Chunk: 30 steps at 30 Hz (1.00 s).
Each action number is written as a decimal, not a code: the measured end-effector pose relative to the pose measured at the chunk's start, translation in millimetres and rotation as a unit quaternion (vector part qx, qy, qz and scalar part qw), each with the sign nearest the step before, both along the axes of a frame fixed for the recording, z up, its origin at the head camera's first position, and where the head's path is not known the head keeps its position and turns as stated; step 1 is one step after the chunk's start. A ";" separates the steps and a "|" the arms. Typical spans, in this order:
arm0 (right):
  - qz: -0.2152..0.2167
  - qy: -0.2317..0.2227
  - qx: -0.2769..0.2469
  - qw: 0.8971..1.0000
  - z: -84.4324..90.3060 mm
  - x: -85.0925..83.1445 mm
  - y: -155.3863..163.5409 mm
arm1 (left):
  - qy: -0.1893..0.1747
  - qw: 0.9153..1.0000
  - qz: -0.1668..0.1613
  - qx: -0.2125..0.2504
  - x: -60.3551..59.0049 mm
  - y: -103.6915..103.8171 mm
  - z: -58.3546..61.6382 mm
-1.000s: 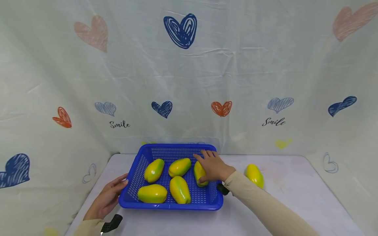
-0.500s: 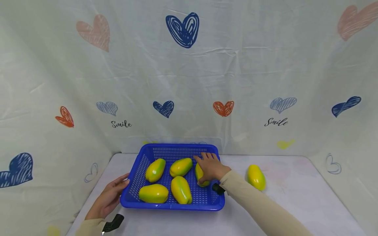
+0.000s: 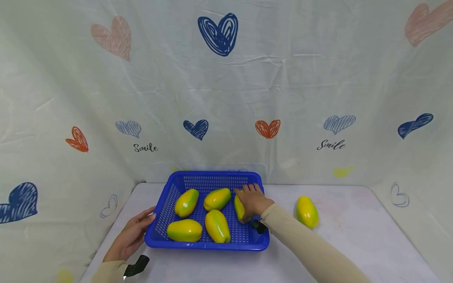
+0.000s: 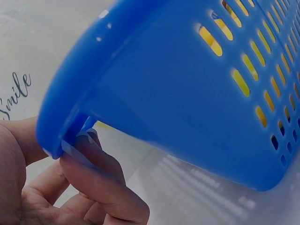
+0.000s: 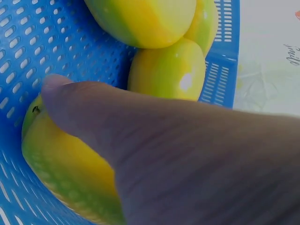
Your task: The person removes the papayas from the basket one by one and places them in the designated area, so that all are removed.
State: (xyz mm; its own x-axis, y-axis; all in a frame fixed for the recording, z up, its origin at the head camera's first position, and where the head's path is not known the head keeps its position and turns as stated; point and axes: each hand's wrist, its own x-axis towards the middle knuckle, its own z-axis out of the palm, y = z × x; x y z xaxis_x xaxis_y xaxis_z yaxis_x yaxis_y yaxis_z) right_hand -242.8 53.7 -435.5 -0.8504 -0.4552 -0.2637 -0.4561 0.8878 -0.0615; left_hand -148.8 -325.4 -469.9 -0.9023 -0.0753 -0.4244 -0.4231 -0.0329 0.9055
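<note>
A blue plastic basket with slotted walls sits on the table, holding several yellow-green papayas. My left hand grips its left rim; in the left wrist view the fingers curl beneath the lip. At the basket's right side my right hand reaches in from above and grips a papaya, covering much of it. The right wrist view shows the thumb lying along that papaya, close to its dark stem end; the other fingers are hidden there. Other papayas lie apart from this hand, toward the middle and left.
One more papaya lies on the white table, right of the basket and beyond the right forearm. A pale curtain printed with hearts hangs behind the table and along its sides.
My right wrist and forearm have shifted slightly left, while the hand stays on the same papaya. The left hand keeps its grip on the basket. The head view has shifted slightly.
</note>
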 end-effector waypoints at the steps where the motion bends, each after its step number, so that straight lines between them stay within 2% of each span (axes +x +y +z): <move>1: 0.000 0.000 0.006 1.000 0.1 -0.1 0.0 | 0.000 1.000 0.000 0.000 -0.1 0.1 -0.1; 12: 0.005 -0.002 0.051 0.999 1.3 5.1 -2.1 | 0.001 1.000 0.003 -0.003 -0.9 1.2 -1.4; 16: 0.010 -0.005 0.051 0.999 1.0 6.3 -3.0 | -0.003 1.000 0.008 -0.005 -1.4 1.9 -1.6; 24: 0.025 0.024 0.015 0.999 6.1 11.3 -0.6 | -0.004 1.000 0.012 -0.010 -0.8 2.8 0.5; 30: 0.045 0.064 -0.050 0.996 17.4 19.4 9.1 | -0.005 1.000 0.015 -0.008 -0.5 1.6 1.6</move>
State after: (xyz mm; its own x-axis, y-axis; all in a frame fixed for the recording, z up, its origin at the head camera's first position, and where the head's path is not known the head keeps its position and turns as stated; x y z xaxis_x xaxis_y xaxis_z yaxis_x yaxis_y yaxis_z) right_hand -223.4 62.8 -418.2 -0.8288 -0.5496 -0.1049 -0.5434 0.8353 -0.0838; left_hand -149.3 -323.8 -468.3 -0.8955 -0.1091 -0.4315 -0.4307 -0.0320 0.9019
